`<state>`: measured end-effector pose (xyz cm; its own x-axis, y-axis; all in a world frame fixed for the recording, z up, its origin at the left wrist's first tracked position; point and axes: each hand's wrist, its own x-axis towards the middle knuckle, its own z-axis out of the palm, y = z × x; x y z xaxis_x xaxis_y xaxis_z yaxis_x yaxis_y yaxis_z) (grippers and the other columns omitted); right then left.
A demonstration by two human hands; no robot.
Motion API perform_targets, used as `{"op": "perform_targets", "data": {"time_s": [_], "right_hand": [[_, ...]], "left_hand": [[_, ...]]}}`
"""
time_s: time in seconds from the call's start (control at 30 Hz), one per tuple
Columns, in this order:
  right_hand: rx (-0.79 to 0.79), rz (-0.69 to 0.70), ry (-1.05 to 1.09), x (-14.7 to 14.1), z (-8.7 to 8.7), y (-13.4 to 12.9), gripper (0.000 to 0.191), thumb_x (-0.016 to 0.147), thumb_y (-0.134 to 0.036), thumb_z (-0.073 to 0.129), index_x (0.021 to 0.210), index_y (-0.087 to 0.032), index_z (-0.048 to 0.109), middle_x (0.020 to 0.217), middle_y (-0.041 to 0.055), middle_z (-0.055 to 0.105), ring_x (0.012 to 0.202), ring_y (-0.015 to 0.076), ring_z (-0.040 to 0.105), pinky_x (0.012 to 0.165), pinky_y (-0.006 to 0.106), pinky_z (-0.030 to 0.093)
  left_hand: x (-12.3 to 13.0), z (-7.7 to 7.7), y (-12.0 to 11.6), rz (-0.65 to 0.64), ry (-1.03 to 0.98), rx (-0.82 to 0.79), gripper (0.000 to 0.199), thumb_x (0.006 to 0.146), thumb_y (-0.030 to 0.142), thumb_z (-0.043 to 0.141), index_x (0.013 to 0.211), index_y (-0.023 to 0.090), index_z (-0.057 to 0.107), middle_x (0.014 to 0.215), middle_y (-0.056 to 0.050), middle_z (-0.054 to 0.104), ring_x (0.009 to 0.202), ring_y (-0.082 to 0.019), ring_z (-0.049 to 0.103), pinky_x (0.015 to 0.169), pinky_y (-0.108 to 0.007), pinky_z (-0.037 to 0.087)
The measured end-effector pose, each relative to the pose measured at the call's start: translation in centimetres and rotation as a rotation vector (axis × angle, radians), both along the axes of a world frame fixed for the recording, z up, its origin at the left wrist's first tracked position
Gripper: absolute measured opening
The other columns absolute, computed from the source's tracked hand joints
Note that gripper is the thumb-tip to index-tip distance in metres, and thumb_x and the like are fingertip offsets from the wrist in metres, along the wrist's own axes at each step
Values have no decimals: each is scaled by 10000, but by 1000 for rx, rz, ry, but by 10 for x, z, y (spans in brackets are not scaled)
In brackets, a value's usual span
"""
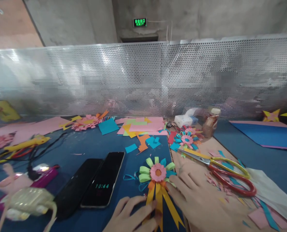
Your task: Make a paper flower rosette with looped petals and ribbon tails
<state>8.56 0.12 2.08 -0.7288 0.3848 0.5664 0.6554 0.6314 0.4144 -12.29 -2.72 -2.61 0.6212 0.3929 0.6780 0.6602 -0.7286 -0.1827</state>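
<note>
A paper flower point(157, 172) with a pink centre and green, blue and orange loops lies on the blue table. Yellow paper strips point(159, 203) hang from its lower edge. My left hand point(135, 214) is over the left and middle strips, its fingers spread and slightly bent. Beside the flower's right edge, my right hand point(194, 199) rests with its fingers apart, the fingertips touching or close to the petals. Neither hand visibly grips anything. A thin blue loop point(130, 177) lies left of the flower.
Two phones point(103, 183) lie to the left, near a pale toy-like object point(29, 201) and cables. Scissors point(220, 170) with red and yellow handles lie right, among paper scraps. Behind are a bottle point(211, 122), tissues point(186, 120), coloured paper point(143, 125) and a perforated metal screen point(133, 77).
</note>
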Motion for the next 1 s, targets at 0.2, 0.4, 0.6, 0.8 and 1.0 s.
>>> {"op": "perform_targets", "data": {"time_s": [0.2,0.4,0.6,0.8,1.0], "right_hand": [[-17,-1,68,8,-5,1,411,934,-202,191,855,-200,594,794,12,598,709,187,483,644,335,313],[-39,-24,109,19,-11,7,441,945,-276,177,828,-202,596,724,30,587,702,197,480,602,333,302],[-126,-21,144,19,-13,7,407,948,-285,201,875,-199,592,742,16,604,725,178,503,619,315,334],[-243,-7,188,22,-15,9,408,949,-279,191,921,-201,591,769,-5,628,738,168,530,647,312,374],[-352,-13,194,27,-20,9,296,916,-232,290,996,-219,575,843,-10,638,785,183,546,674,335,393]], "left_hand": [[-2,1,0,20,53,21,212,887,321,424,949,328,627,1012,119,628,888,-119,492,722,-229,372],[-9,13,-1,10,185,53,218,873,333,454,1036,375,592,1070,141,612,891,-114,500,702,-217,381],[-10,10,0,-2,171,38,224,873,317,458,1046,368,590,1054,102,624,895,-116,506,729,-221,388],[-4,-18,3,12,-33,36,247,906,313,390,985,364,619,1022,133,637,913,-143,498,750,-273,342],[-4,5,0,2,117,20,226,896,308,418,1005,351,611,1016,141,638,884,-122,503,719,-236,360]]}}
